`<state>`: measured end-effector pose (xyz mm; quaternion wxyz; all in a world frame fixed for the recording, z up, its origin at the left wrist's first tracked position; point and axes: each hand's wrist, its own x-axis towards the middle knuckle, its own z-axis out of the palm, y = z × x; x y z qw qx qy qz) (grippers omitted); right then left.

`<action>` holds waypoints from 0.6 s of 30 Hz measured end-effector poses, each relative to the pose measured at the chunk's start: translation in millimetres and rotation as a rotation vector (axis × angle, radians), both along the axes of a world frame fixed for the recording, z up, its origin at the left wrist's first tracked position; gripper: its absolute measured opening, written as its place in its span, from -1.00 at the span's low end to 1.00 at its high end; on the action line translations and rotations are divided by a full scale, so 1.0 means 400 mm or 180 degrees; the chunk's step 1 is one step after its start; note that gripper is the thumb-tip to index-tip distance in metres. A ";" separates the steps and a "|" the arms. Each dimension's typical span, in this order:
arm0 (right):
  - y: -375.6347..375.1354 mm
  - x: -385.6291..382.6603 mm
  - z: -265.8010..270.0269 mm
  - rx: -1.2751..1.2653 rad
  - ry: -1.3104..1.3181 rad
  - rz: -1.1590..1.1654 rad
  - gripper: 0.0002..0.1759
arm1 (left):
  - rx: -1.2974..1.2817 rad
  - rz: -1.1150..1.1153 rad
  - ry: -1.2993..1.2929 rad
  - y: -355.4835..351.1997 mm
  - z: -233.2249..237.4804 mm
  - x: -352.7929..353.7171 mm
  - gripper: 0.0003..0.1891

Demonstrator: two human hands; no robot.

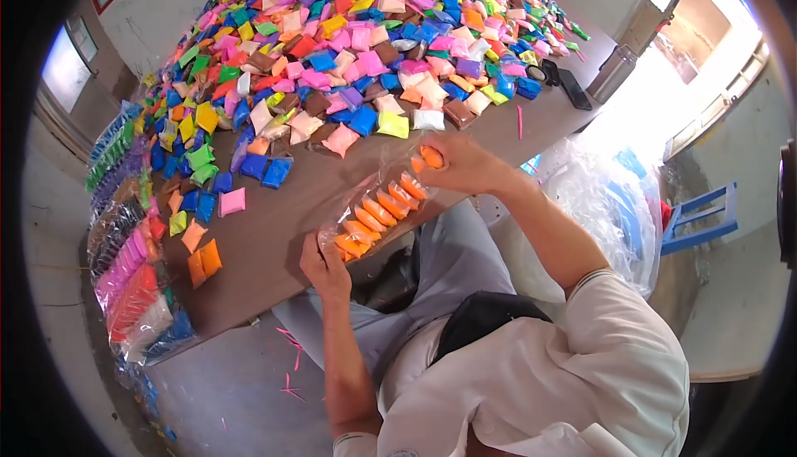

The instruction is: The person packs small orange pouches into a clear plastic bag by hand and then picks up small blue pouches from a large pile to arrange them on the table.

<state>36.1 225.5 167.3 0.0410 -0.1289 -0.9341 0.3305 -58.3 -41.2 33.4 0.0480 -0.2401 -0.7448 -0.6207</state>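
So you had the clear bag of orange packets stretched between both hands, just over the table's near edge. Your left hand was pinching its lower end, and your right hand gripped an orange packet at the top.

No readable text, labels, brands, numbers or signs anywhere.
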 end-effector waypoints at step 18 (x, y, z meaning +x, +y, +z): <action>0.019 -0.031 -0.055 -0.0841 0.0146 -0.0173 -0.57 | 0.0066 -0.0011 0.0160 0.003 -0.002 0.001 -0.74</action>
